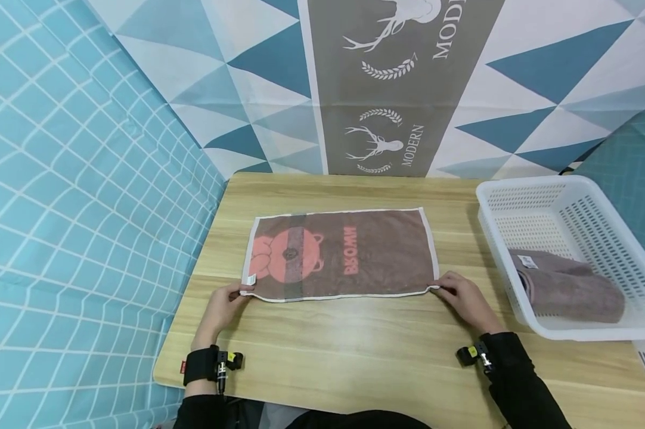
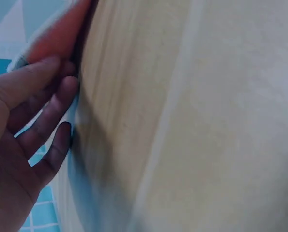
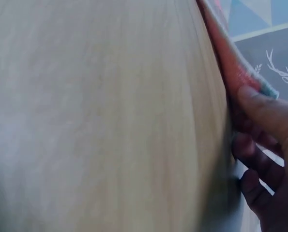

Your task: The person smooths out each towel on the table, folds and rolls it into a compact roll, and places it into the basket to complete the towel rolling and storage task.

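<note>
A brown towel (image 1: 389, 253) with white edging, a pink bear print and the word BROWN lies spread flat on the wooden table. My left hand (image 1: 225, 307) pinches its near left corner, beside a small white tag. At the near right corner, my right hand (image 1: 464, 298) pinches the edge between thumb and fingers. In the left wrist view, the thumb and index finger of the left hand (image 2: 35, 116) meet on the towel's edge (image 2: 56, 41), other fingers loosely bent. The right wrist view has the right hand (image 3: 267, 140) gripping a slightly raised corner of the towel (image 3: 231, 58).
To the right stands a white plastic basket (image 1: 555, 199) with a rolled brown towel (image 1: 574, 292) in it. A blue checked cloth (image 1: 86, 208) hangs along the left side of the wooden table (image 1: 349, 351). Behind it is a patterned backdrop (image 1: 376, 89).
</note>
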Available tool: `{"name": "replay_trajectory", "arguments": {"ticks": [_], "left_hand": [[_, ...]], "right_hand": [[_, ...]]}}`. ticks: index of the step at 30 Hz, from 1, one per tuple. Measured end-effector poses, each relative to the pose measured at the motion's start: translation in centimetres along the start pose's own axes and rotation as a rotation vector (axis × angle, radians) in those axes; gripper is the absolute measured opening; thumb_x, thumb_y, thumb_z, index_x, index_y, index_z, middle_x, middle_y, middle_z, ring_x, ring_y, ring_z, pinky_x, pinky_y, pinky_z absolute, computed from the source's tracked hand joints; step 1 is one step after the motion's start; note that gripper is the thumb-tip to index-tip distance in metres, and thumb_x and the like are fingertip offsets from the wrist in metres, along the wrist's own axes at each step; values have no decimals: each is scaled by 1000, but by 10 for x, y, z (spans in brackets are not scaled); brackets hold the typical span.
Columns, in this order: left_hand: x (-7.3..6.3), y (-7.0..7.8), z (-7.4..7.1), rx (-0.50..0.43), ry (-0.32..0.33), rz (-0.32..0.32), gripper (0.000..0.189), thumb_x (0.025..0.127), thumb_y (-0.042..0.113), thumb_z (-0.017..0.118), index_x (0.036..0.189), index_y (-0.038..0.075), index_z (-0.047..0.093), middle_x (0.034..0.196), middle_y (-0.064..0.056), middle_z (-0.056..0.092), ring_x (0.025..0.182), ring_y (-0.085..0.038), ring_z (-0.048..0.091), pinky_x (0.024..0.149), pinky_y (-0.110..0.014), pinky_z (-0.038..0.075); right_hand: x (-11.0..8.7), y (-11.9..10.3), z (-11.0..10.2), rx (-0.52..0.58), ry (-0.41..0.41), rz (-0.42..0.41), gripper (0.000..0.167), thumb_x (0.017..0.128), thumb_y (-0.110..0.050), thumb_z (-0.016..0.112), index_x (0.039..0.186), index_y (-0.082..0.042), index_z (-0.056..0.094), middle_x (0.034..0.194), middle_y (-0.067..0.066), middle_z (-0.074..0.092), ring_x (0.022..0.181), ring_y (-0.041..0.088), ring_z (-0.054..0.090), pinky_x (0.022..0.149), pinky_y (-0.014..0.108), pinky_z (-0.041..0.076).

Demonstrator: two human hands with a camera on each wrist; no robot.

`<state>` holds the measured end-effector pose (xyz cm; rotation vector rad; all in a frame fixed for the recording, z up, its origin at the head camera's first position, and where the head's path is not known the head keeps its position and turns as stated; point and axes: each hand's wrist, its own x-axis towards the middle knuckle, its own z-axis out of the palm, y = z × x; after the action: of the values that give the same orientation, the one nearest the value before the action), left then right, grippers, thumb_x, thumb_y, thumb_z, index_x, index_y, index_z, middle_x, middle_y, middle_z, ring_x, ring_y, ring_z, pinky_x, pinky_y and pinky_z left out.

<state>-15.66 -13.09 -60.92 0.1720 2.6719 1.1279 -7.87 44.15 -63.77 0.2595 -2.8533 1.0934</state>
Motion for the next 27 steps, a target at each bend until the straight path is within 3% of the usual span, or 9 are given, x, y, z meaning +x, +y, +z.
{"name": "replay_trajectory", "arguments": {"ticks": [4, 7, 10, 13, 15, 21, 27], "left_hand": [[-2, -2, -7, -90, 14, -9, 17, 95, 10, 66, 108, 4, 75, 92, -13, 75, 73, -16, 67, 66, -26, 54], [-4, -1, -14, -135, 31, -17, 18, 95, 14, 67, 106, 3, 76, 83, -15, 73, 65, -20, 67, 61, -28, 55], [-6, 1, -22, -121, 61, -10, 19, 94, 18, 69, 106, 4, 77, 84, -14, 74, 70, -21, 69, 62, -28, 55], [-6, 6, -28, -100, 71, 2, 22, 93, 21, 70, 108, 6, 77, 90, -13, 75, 79, -24, 71, 66, -26, 55], [-6, 9, -31, -89, 76, 7, 24, 93, 23, 71, 108, 6, 77, 92, -13, 76, 83, -27, 71, 69, -26, 55], [3, 15, -37, -69, 101, 24, 30, 96, 33, 65, 102, 5, 76, 88, -17, 74, 82, -33, 69, 70, -26, 53], [13, 18, -36, -140, 147, 79, 28, 96, 36, 65, 99, 10, 76, 86, -20, 72, 80, -35, 67, 68, -20, 50]], "right_hand": [[-4, 1, -5, -9, -11, -13, 16, 89, -12, 74, 102, -19, 80, 91, -8, 73, 85, 5, 65, 76, 20, 49], [-9, -1, -12, -1, -54, 20, 16, 91, -17, 72, 105, -23, 79, 99, -6, 76, 96, 13, 70, 83, 27, 53], [-12, -5, -20, -13, -90, 59, 16, 94, -23, 70, 107, -26, 79, 104, -5, 76, 102, 18, 70, 86, 36, 55], [-14, -9, -28, -33, -100, 88, 16, 95, -26, 68, 108, -25, 78, 104, -4, 76, 101, 15, 69, 86, 36, 55], [-14, -12, -33, -22, -89, 100, 17, 95, -23, 68, 109, -20, 78, 102, -1, 76, 93, 10, 69, 80, 32, 56], [-6, -21, -39, 65, -16, 131, 20, 97, -19, 66, 111, -9, 76, 68, -1, 65, 59, 4, 53, 56, 21, 43], [9, -28, -37, 66, 33, 123, 16, 97, -24, 66, 99, -12, 75, 61, -5, 60, 54, 4, 50, 52, 21, 39]]}}
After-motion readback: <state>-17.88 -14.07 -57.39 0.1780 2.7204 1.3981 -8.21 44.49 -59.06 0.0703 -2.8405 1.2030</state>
